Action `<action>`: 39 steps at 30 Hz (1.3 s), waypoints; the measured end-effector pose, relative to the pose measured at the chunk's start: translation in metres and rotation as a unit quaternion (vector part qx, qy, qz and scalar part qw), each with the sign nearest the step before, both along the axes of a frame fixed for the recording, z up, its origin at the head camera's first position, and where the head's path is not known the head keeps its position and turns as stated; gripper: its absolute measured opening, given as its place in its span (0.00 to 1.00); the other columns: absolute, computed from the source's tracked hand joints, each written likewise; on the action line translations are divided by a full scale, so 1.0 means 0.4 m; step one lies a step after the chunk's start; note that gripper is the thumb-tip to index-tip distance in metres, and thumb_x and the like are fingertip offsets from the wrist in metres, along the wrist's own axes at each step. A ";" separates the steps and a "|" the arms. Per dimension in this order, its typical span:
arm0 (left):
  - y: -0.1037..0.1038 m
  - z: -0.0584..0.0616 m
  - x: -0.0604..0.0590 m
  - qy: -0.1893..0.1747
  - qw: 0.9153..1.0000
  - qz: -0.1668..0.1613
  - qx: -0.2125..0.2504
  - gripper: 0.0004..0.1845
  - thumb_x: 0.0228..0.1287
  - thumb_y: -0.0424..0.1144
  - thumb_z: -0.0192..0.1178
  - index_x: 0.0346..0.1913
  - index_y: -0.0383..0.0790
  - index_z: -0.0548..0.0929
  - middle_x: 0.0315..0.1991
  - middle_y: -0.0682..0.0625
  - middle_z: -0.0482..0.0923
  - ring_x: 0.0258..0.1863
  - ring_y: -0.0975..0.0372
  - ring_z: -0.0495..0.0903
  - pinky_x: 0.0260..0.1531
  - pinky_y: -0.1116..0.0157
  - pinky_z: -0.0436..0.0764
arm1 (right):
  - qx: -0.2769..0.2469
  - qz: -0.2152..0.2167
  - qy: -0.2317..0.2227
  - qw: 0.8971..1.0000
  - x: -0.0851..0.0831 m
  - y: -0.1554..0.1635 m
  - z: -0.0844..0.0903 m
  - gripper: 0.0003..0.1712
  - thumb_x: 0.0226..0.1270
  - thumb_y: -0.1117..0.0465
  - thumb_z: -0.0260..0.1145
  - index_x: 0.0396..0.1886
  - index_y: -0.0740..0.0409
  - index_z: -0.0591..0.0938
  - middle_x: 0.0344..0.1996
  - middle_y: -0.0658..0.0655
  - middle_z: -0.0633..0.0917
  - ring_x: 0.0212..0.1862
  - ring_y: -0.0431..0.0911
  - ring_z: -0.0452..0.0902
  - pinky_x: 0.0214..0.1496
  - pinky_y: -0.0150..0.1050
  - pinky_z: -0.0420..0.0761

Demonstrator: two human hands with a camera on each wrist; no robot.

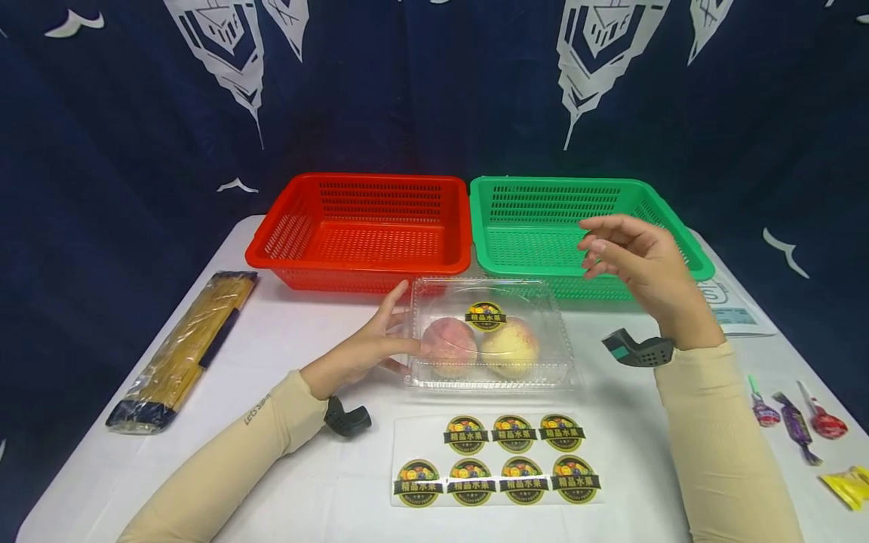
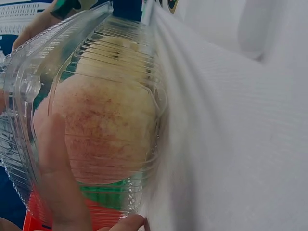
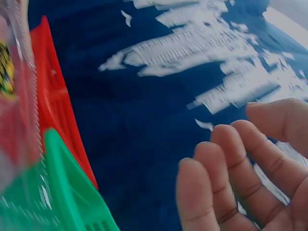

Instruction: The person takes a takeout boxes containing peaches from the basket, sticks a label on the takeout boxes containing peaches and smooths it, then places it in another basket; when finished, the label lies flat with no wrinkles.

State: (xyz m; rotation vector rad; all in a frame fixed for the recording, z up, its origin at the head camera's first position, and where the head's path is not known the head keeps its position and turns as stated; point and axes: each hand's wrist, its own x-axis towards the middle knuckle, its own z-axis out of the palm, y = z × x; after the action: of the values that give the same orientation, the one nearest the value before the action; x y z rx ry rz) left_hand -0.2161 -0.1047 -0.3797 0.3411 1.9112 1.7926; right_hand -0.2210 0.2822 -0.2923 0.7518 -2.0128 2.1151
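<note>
Down on the white table (image 1: 312, 467), the left hand (image 1: 370, 343) rests with straight fingers against the left end of the clear clamshell box (image 1: 490, 335), which holds two peaches (image 1: 478, 347) and bears a round sticker (image 1: 485, 316). Right of the box, the right hand (image 1: 638, 264) hovers, loosely open, holding nothing. Behind the box stand a red basket (image 1: 363, 230) and a green basket (image 1: 577, 226); before it lies a sticker sheet (image 1: 498, 460).

Left hand (image 1: 370, 343) low, fingers extended forward; right hand (image 1: 634, 260) raised, fingers loosely bent, grip empty
</note>
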 end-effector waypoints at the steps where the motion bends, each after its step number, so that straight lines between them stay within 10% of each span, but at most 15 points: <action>1: 0.000 -0.001 0.000 -0.003 1.000 0.002 0.001 0.66 0.61 0.33 0.69 0.89 0.56 0.31 0.85 0.28 0.39 0.82 0.29 0.48 0.40 0.53 0.90 | -0.019 -0.007 0.006 1.000 -0.001 0.011 -0.001 0.18 0.80 0.78 0.58 0.61 0.69 0.85 0.42 0.57 0.89 0.37 0.47 0.85 0.40 0.37 0.89; 17: 0.000 -0.003 0.004 -0.031 0.999 0.015 0.001 0.64 0.64 0.35 0.69 0.89 0.55 0.32 0.85 0.30 0.41 0.81 0.32 0.54 0.47 0.50 0.88 | -0.191 -0.140 0.037 0.971 -0.011 0.153 -0.016 0.17 0.76 0.80 0.62 0.61 0.77 0.82 0.36 0.61 0.89 0.30 0.47 0.86 0.34 0.34 0.89; 26: 0.002 -0.013 0.001 -0.044 0.999 0.012 0.009 0.65 0.62 0.35 0.68 0.89 0.48 0.30 0.85 0.28 0.41 0.78 0.33 0.62 0.45 0.57 0.87 | -0.209 -0.310 -0.001 0.927 -0.019 0.221 -0.050 0.14 0.77 0.74 0.65 0.57 0.67 0.87 0.39 0.58 0.85 0.24 0.44 0.81 0.29 0.28 0.84; 39: 0.008 -0.008 0.003 -0.058 0.998 0.009 0.007 0.58 0.62 0.33 0.66 0.89 0.41 0.40 0.86 0.31 0.44 0.74 0.40 0.67 0.44 0.60 0.85 | -0.217 -0.406 -0.075 0.885 -0.024 0.297 -0.112 0.11 0.77 0.73 0.66 0.50 0.60 0.89 0.42 0.53 0.81 0.20 0.41 0.74 0.20 0.25 0.74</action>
State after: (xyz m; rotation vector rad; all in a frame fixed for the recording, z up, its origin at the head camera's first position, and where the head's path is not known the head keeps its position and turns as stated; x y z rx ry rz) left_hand -0.2149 -0.1015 -0.3828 0.2201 1.8288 1.7984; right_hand -0.2304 0.4011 -0.3371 -0.3027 -1.4117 1.9647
